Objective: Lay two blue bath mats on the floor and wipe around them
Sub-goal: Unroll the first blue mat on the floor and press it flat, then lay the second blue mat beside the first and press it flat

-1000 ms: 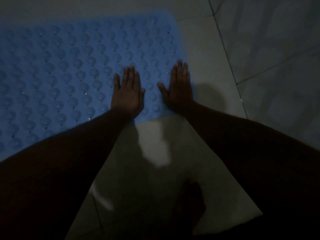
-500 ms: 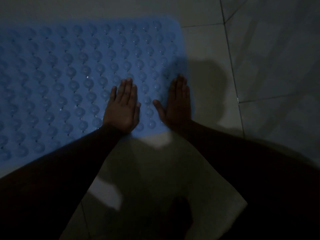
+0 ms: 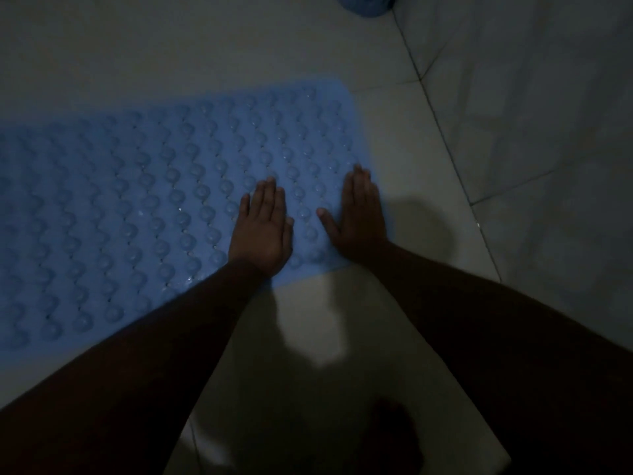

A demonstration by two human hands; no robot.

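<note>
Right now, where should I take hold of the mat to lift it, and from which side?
Probably take the mat at its right short edge, coming from the right over the tile. It lies flat, so slip under the thin rim and pinch it. That end is free, and the right hand rests flat on it, the left hand beside.

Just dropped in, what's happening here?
A person's left hand and right hand press flat on the right end of a blue bumpy rubbery bath mat lying on the pale tiled floor. Only this one mat is spread in view. A blue object at the top edge is too cut off to identify.
</note>
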